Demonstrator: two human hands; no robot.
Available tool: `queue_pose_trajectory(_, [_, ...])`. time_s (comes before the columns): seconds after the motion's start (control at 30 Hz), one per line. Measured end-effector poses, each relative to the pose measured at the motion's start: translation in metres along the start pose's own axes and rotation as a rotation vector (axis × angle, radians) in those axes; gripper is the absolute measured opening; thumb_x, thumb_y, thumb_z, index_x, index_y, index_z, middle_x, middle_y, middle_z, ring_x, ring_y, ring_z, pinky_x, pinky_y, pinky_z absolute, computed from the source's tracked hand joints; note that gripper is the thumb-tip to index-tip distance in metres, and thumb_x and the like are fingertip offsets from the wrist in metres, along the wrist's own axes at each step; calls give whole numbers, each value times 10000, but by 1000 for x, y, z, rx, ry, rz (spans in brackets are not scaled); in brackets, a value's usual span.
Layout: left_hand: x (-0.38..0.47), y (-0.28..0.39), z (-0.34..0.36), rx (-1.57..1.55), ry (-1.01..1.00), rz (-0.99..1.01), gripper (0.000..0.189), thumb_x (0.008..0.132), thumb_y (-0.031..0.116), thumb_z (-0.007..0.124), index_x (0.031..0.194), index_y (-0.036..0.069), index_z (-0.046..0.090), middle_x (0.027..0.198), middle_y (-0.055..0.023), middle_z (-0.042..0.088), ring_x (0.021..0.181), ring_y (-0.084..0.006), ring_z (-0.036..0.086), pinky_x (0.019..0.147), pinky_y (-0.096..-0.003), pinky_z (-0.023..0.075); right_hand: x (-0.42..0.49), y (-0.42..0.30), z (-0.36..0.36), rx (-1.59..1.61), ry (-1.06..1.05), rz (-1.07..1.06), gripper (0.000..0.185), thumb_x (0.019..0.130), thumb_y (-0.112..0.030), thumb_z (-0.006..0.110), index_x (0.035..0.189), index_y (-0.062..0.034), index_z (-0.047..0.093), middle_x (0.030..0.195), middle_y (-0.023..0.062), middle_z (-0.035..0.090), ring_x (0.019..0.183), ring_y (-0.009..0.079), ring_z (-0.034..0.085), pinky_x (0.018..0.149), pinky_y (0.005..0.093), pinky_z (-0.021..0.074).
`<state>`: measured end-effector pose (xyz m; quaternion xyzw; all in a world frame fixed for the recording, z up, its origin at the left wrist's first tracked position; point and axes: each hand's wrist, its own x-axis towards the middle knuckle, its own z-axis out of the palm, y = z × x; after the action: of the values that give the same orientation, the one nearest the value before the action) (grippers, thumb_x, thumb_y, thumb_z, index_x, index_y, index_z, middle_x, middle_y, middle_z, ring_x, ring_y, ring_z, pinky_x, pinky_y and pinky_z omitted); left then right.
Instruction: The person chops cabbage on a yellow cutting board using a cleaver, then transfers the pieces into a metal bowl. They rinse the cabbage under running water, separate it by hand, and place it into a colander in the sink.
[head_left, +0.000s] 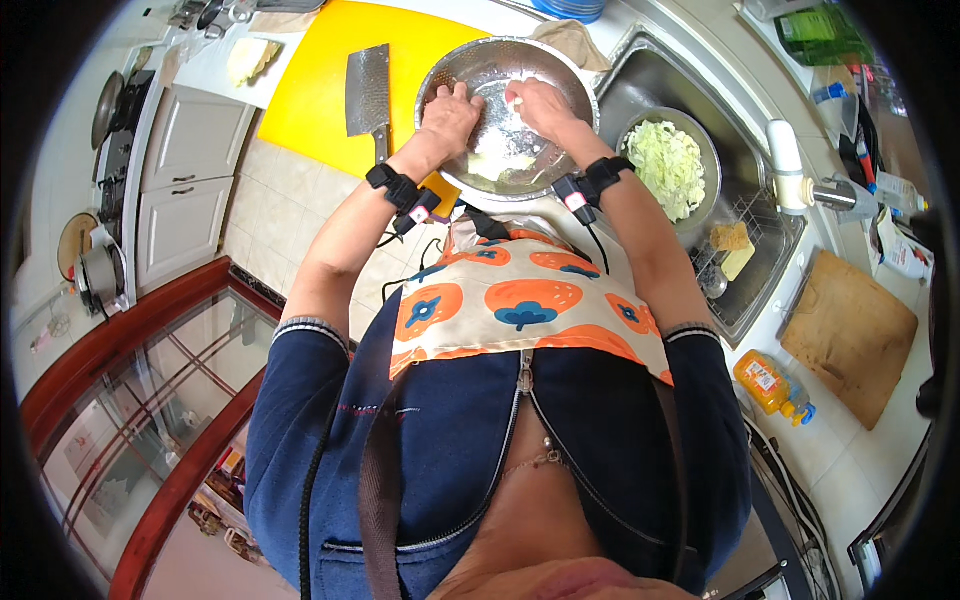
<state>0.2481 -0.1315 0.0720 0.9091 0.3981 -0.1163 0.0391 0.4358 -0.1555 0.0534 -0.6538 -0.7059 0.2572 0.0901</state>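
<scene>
A large metal bowl (585, 86) stands half over the right edge of a yellow cutting board (300, 105), close in front of me. My left hand (452, 116) lies inside it at the left, fingers spread and curving down, with no object visible in it. At the bowl's right side my right hand (541, 109) has its fingers bent together around a small pale piece, partly hidden. Pale leaf pieces (491, 165) rest in the near part of the bowl. A cleaver (368, 94) lies on the board, left of the bowl, its handle towards me.
Right of the bowl, a sink (645, 60) holds a metal bowl of chopped cabbage (666, 166), a sponge (729, 237) and a wire rack. A cabbage piece (251, 60) lies beyond the board at the left. A faucet (787, 169), wooden board (851, 337) and soap bottle (765, 382) are at the right.
</scene>
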Motion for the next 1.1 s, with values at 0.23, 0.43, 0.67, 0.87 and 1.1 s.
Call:
queue_pose_trajectory(0.23, [10, -14, 1, -131, 25, 97, 213, 730, 68, 671, 933, 5, 683, 971, -209, 649, 932, -351, 663, 810, -398, 542, -49, -39, 29, -132, -128, -378, 323, 781, -166, 642, 1096, -103, 608, 1000, 153, 579, 899, 338, 613, 804, 405, 512])
queue_pose_trajectory(0.43, [13, -29, -23, -515, 287, -155, 247, 802, 296, 732, 851, 59, 680, 849, -113, 668, 763, -269, 663, 667, -380, 509, -38, -24, 24, 142, -12, -35, 388, 727, -147, 667, 1109, -86, 630, 961, 154, 620, 815, 335, 645, 758, 396, 544])
queue_pose_trajectory(0.67, [18, -8, -15, -1720, 9, -304, 126, 891, 95, 655, 984, 37, 592, 755, -41, 639, 647, -87, 590, 558, -196, 466, -40, -16, -24, 477, 389, -99, 343, 779, -204, 656, 1095, -71, 624, 1015, 153, 658, 869, 327, 651, 786, 371, 527])
queue_pose_trajectory(0.87, [25, 0, -19, -1440, 170, -108, 64, 894, 61, 634, 933, 12, 622, 776, -28, 644, 618, -68, 569, 518, -217, 465, -35, -35, -19, 361, 102, 32, 337, 891, -305, 608, 1107, -64, 513, 891, 256, 648, 859, 404, 642, 767, 464, 494])
queue_pose_trajectory(1.1, [25, -23, -26, -1792, 387, -354, 197, 952, 120, 579, 1019, -62, 607, 894, -139, 668, 688, -212, 679, 616, -285, 606, -44, 7, -52, 680, 397, 336, 255, 919, -256, 550, 1109, -91, 595, 810, 187, 668, 802, 374, 653, 719, 428, 513])
